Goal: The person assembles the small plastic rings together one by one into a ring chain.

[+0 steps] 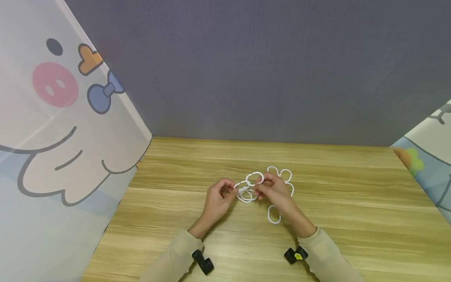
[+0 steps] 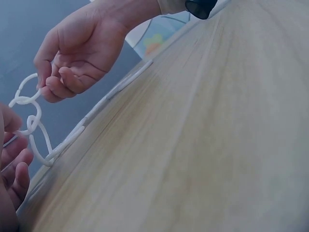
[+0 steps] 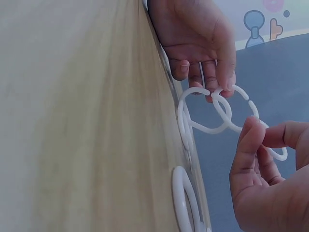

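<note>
My left hand (image 1: 217, 200) pinches a white open-ended plastic ring (image 1: 240, 182) between thumb and forefinger. Linked through it is another white ring (image 1: 257, 172), whose right side my right hand (image 1: 278, 192) pinches. Both rings are held above the table, and a narrow gap shows in the one at my right hand. More joined rings (image 1: 246, 201) hang below the left hand down to the wood. In the right wrist view, the left thumb (image 3: 226, 72) presses where two rings cross, and the right fingertips partly cover their ring.
Just beyond and beside my right hand lie several more white rings (image 1: 286, 170) on the wooden table (image 1: 169, 219). One ring (image 1: 269, 215) rests nearer me, by the right wrist. A grey panel (image 1: 246, 78) stands along the back, with a cartoon-printed panel (image 1: 81, 164) on the left.
</note>
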A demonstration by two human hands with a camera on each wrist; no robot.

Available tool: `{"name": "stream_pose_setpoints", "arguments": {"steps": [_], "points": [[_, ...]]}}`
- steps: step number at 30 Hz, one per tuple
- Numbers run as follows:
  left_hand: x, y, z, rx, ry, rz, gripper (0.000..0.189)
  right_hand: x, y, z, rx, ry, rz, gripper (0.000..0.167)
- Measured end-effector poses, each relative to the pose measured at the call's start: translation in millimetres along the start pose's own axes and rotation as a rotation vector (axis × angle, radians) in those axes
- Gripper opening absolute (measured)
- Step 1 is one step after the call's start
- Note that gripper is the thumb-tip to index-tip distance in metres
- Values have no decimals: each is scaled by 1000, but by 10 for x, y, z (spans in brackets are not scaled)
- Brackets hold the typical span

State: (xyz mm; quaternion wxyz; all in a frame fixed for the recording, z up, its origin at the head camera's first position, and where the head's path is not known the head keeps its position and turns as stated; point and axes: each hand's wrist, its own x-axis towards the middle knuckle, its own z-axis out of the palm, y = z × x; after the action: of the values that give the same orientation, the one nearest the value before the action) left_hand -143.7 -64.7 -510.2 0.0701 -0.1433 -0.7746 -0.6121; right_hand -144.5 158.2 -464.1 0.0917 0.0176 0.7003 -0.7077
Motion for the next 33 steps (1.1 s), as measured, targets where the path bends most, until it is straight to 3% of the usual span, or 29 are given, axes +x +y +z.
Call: {"name": "stream_pose_setpoints", "arguments": {"steps": [12, 23, 33], "points": [[-11, 27, -6, 43, -54, 26, 9, -36, 37, 56, -10, -56, -13, 10], [-11, 8, -11, -7, 16, 75, 5, -38, 62, 105, -6, -124, -11, 10], [-6, 35, -13, -23, 1, 51, 7, -21, 96, 111, -35, -138, 0, 10]]}}
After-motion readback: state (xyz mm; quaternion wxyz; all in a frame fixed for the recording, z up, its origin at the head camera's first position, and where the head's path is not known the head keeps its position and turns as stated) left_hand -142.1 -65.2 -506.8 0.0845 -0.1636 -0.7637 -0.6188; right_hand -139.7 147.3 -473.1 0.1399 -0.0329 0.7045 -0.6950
